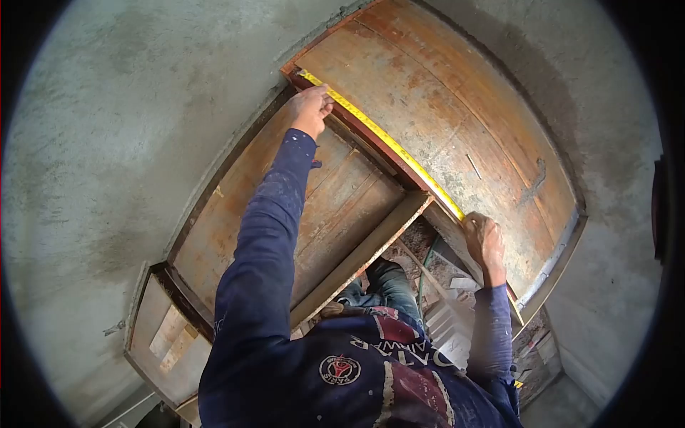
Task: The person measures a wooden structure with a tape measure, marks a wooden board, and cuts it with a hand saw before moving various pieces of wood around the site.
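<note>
A yellow tape measure (385,139) lies stretched along the front edge of the upper rust-stained panel (457,107). At its upper left end, my left hand (312,110) is closed with the fingertips at the blade, close to the panel's corner. My right hand (485,242) grips the tape at the other end, fingers curled over the same edge; whether a case is inside that hand is hidden. Below the edge sits a lower stained panel (342,192), bounded by a raised metal rim (364,257).
Rough plastered walls (143,107) curve around the panels. Another lower step (160,339) with wood pieces lies at bottom left. Through a gap beside my legs (389,285) show a green hose (422,274), rubble and pale boards (449,328). A small nail-like stick (474,166) rests on the upper panel.
</note>
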A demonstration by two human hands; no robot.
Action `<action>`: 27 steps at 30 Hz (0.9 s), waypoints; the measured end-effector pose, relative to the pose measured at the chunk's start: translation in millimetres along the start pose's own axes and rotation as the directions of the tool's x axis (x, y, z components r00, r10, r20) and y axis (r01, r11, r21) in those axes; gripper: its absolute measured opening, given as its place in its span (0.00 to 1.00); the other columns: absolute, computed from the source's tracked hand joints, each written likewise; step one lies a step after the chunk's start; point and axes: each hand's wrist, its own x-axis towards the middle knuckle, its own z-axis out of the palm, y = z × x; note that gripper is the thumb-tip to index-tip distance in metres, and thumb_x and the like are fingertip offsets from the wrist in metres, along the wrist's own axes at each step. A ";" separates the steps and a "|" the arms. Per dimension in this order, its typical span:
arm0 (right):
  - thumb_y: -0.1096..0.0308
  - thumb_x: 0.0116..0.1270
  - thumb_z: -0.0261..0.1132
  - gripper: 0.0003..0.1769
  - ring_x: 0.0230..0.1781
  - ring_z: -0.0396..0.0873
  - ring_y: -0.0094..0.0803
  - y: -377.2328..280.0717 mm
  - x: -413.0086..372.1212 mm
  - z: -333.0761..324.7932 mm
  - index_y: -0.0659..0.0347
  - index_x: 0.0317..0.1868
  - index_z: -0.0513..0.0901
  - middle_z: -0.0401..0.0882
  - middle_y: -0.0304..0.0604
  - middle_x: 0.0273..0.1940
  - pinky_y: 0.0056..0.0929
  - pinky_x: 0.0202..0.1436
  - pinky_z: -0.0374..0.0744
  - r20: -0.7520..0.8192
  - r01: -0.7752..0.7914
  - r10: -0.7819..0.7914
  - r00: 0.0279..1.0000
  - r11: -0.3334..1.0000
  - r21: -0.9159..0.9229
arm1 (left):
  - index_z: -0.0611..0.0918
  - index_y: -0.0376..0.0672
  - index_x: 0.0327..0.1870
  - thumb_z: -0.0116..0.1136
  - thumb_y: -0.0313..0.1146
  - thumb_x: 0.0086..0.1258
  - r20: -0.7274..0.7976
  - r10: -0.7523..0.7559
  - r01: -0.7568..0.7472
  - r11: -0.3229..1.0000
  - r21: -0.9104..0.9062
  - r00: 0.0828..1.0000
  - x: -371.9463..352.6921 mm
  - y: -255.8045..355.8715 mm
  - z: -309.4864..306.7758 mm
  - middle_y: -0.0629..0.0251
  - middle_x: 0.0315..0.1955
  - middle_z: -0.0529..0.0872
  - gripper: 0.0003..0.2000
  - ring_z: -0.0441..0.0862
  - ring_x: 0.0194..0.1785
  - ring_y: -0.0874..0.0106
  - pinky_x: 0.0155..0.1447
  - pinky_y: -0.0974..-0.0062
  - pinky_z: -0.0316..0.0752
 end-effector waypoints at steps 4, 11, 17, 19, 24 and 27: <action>0.62 0.66 0.63 0.10 0.39 0.86 0.53 51.4 20.3 -4.9 0.56 0.40 0.89 0.86 0.57 0.35 0.46 0.46 0.81 -0.013 -0.018 0.018 1.000 1.000 0.009 | 0.83 0.43 0.36 0.70 0.31 0.67 -0.103 0.003 -0.012 0.997 -0.080 0.995 51.8 -0.2 -5.1 0.67 0.28 0.83 0.06 0.80 0.29 0.72 0.38 0.74 0.79; 0.63 0.66 0.65 0.09 0.40 0.85 0.54 62.8 16.9 16.1 0.56 0.40 0.89 0.85 0.55 0.38 0.46 0.46 0.80 -0.002 0.050 -0.050 0.999 0.999 -0.014 | 0.83 0.43 0.40 0.68 0.33 0.69 -0.180 -0.009 0.021 0.998 0.066 0.984 62.6 16.0 -32.9 0.68 0.30 0.84 0.06 0.82 0.34 0.73 0.44 0.70 0.79; 0.64 0.64 0.68 0.07 0.38 0.84 0.52 69.5 18.7 29.9 0.56 0.38 0.89 0.84 0.54 0.36 0.46 0.44 0.80 -0.105 0.115 -0.115 0.988 0.993 -0.002 | 0.83 0.42 0.45 0.67 0.34 0.70 -0.186 -0.009 0.033 0.992 0.126 0.982 65.7 14.4 -35.5 0.64 0.39 0.86 0.09 0.84 0.41 0.70 0.48 0.69 0.79; 0.65 0.64 0.69 0.06 0.37 0.84 0.52 72.2 21.2 34.7 0.56 0.37 0.89 0.84 0.53 0.35 0.46 0.43 0.80 -0.170 0.167 -0.167 0.971 0.986 -0.014 | 0.83 0.42 0.47 0.67 0.34 0.70 -0.193 0.019 -0.001 0.995 0.097 0.981 69.6 16.3 -38.7 0.63 0.43 0.86 0.10 0.85 0.45 0.69 0.49 0.69 0.79; 0.64 0.64 0.70 0.07 0.34 0.83 0.51 64.3 24.0 31.5 0.55 0.39 0.87 0.83 0.49 0.33 0.47 0.39 0.79 -0.110 0.136 -0.146 0.983 0.986 -0.093 | 0.81 0.42 0.55 0.65 0.36 0.72 -0.152 -0.031 0.055 0.986 0.155 0.988 69.5 17.8 -47.2 0.59 0.52 0.85 0.15 0.83 0.54 0.65 0.56 0.64 0.77; 0.64 0.63 0.70 0.07 0.33 0.83 0.52 65.3 26.5 35.5 0.55 0.39 0.88 0.84 0.51 0.33 0.47 0.40 0.80 -0.045 0.062 -0.068 0.997 0.990 -0.129 | 0.81 0.42 0.51 0.64 0.38 0.72 0.113 0.043 -0.050 0.997 0.059 0.993 89.2 3.3 -75.6 0.55 0.52 0.84 0.13 0.85 0.52 0.61 0.56 0.61 0.78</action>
